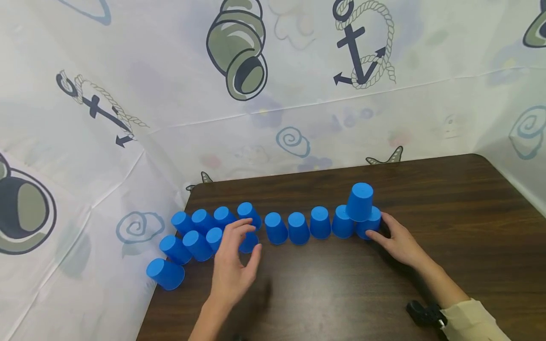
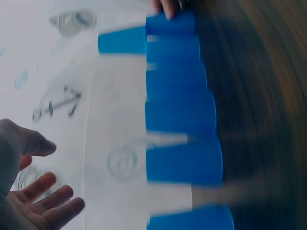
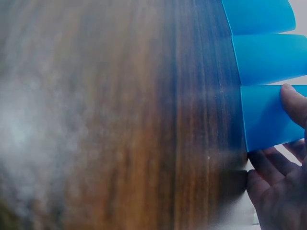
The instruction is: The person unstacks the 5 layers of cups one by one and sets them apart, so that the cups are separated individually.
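Upside-down blue plastic cups stand in a row across the table. At the row's right end, my right hand holds the last cup. Its thumb lies on the near side, and the other fingers are around the right side, partly hidden. One more cup sits inverted on top, bridging that end cup and its neighbour. My left hand hovers over the table in front of the left cups, thumb and fingers apart, holding nothing. It hides part of a cup behind it.
Several more inverted blue cups stand in staggered rows at the left, with one cup nearest the left table edge. The dark wooden table meets a patterned white cloth behind and at the sides. A black strap device is on the right wrist.
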Tool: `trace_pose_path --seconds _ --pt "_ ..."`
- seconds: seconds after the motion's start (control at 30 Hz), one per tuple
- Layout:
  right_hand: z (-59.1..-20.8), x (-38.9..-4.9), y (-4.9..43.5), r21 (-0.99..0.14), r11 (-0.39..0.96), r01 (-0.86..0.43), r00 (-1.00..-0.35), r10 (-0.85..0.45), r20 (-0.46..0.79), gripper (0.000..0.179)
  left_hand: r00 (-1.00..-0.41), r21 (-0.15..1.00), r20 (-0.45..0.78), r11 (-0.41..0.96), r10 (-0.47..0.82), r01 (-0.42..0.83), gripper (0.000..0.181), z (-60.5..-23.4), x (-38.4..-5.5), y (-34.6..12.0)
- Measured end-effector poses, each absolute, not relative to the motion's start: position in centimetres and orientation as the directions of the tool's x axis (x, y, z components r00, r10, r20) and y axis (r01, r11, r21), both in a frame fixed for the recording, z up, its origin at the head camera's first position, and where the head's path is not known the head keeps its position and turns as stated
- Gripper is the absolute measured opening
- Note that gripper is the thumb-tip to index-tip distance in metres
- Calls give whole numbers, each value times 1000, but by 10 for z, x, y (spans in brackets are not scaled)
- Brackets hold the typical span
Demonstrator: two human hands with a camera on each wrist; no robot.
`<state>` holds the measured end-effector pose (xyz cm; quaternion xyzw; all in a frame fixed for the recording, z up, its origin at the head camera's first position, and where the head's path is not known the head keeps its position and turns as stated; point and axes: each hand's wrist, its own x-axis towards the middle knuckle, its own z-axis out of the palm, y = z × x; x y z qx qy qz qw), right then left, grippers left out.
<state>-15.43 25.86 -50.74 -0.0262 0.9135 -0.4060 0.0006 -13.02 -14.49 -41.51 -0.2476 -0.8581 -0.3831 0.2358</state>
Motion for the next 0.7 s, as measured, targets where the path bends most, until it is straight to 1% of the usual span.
trace_pose_path --seconds 0.2,0.33,0.53,0.6,0.7 --pt "-508 -155 259 -741 669 -48 -999 -49 21 77 -716 509 556 509 421 694 54 -418 -144 -96" --pt "-508 -155 259 -741 670 -50 -999 -48 24 77 -691 517 527 458 495 723 58 -421 -153 -65" --pt "-508 -155 258 -737 675 -47 -999 -40 27 75 -686 561 507 405 522 722 70 -427 -163 -21" --pt "-508 -155 258 -739 673 -38 -999 -31 22 75 -687 565 507 401 521 721 74 -430 -165 -6" --pt "-509 -154 257 -741 671 -30 -1000 -26 16 75 -687 556 518 410 509 723 75 -434 -169 13"
